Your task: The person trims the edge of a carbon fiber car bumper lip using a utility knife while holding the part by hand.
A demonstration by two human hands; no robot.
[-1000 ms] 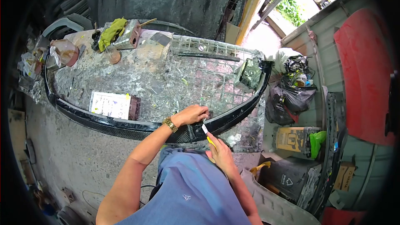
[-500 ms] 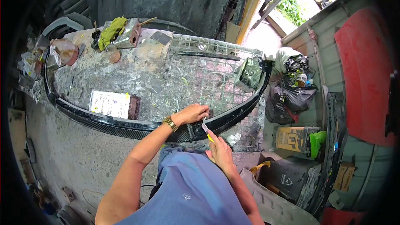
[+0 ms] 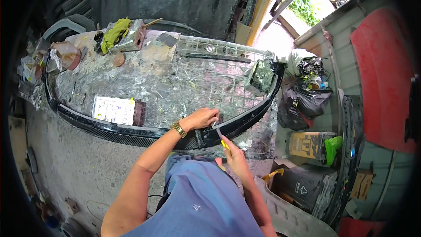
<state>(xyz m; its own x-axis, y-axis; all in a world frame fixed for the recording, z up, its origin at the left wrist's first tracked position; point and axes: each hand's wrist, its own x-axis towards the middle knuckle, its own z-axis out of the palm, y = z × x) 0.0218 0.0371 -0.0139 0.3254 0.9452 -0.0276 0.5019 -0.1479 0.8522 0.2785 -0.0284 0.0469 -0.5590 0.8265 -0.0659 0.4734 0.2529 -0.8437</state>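
Note:
A long curved black part (image 3: 105, 130) with a carbon-weave section lies along the near edge of the worktable (image 3: 131, 79). My left hand (image 3: 201, 119), with a gold watch at its wrist, is over the part's inner edge; its fingers are pinched on something small and pale that I cannot make out. In my right hand (image 3: 234, 156) is a yellow utility knife (image 3: 225, 144), its blade pointing up and left at the part's edge, just right of my left fingers. A crumpled white scrap (image 3: 245, 145) lies to the right of the knife.
A white sheet on a box (image 3: 114, 110) is inside the curve. Towards the back left stand a plastic container (image 3: 68, 55), a yellow-green cloth (image 3: 115, 34) and a tin (image 3: 133, 37). Right of the table are black bags (image 3: 302, 105) and a cardboard box (image 3: 305, 145).
My right hand has shifted slightly right and down, and the knife blade is tilted differently. My left hand stays nearly in place. The whole view has shifted a little.

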